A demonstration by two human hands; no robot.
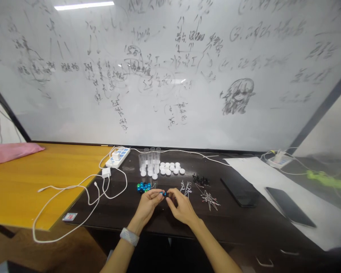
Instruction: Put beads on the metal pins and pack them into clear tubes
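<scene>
tiny glossy blue bead (161, 193) right beside a dark bead (165, 194), both pinched in the narrow, closed fingertips of left hand (147, 207) and right hand (182, 208), just above a dark, smooth tabletop (238, 223). close by, a heap of shiny round blue beads (143, 186), a loose splay of thin metal pins (210, 200), smooth white plastic caps (170, 168), clear plastic tubes (149, 161).

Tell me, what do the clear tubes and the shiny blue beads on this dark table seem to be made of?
The clear tubes look like smooth transparent plastic, since the table shows through their walls, though glass is possible. The blue beads have a glossy, mirror-like shine, suggesting coated metal or glass; they're too small to tell which.
</scene>
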